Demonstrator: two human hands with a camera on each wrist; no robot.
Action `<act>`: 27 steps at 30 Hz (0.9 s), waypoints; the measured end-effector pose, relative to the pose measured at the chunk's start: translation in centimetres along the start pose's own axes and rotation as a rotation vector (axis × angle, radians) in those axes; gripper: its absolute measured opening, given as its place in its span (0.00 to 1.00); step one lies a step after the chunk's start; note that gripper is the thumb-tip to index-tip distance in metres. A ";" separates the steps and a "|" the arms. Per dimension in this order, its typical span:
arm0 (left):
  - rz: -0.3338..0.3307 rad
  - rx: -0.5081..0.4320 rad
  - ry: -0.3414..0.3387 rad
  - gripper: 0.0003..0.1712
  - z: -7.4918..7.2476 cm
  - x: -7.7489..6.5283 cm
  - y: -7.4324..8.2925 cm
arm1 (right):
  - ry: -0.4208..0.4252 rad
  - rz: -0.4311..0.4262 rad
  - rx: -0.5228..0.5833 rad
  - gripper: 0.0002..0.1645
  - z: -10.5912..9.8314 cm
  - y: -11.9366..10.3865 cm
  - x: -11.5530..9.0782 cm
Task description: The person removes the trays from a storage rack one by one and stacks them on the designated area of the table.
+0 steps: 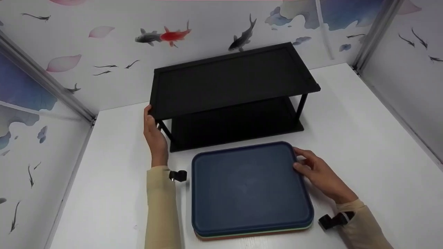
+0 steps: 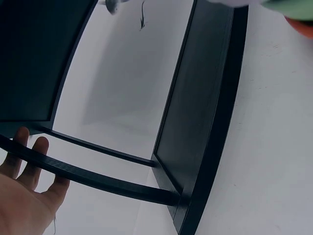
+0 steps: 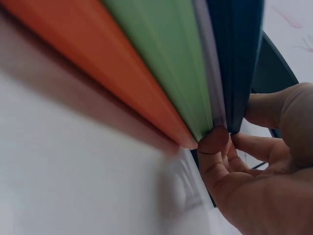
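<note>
A black two-tier shelf stands on the white table, its upper board held up by thin posts. My left hand holds its front left corner, fingers around the post in the left wrist view. In front of the shelf lies a stack of plastic trays with rounded corners. On top is a dark blue tray; below it the right wrist view shows a greyish-lilac tray, a green tray and an orange tray. My right hand pinches the blue tray's right edge, thumb on top, a fingertip against the layers beneath.
White walls with painted fish and petals enclose the white table at the back and both sides. The shelf's lower board rests on the table just behind the trays. A small black camera sits on my left wrist.
</note>
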State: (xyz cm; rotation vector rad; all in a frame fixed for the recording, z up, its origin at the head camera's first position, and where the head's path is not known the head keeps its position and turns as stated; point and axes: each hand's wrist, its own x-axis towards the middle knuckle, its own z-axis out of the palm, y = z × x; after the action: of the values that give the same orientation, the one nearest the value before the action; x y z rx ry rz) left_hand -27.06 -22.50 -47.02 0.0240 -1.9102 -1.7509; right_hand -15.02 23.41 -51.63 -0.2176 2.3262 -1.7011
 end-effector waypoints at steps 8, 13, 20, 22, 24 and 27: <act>-0.014 -0.016 0.002 0.28 0.0 -0.1 0.1 | -0.001 0.011 -0.007 0.37 0.2 0.0 -0.1; -0.015 -0.024 -0.003 0.29 0.1 0.0 0.1 | -0.002 0.009 0.014 0.37 0.3 0.0 0.0; 0.002 -0.014 0.004 0.28 0.0 0.0 0.1 | -0.003 0.009 0.004 0.37 0.3 -0.1 0.0; -0.002 -0.014 0.011 0.28 0.0 -0.1 0.0 | -0.001 0.014 -0.006 0.37 0.3 -0.2 -0.1; -0.007 -0.013 0.013 0.28 -0.1 -0.1 0.1 | 0.001 0.015 -0.010 0.37 0.4 -0.2 -0.1; -0.006 -0.009 0.004 0.28 0.0 -0.1 0.1 | 0.004 0.018 -0.012 0.37 0.4 -0.3 -0.1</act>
State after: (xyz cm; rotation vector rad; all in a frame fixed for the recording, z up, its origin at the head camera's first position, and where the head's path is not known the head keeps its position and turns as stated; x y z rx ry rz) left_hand -26.96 -22.47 -46.92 0.0301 -1.9021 -1.7620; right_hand -14.83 23.03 -51.49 -0.1954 2.3345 -1.6818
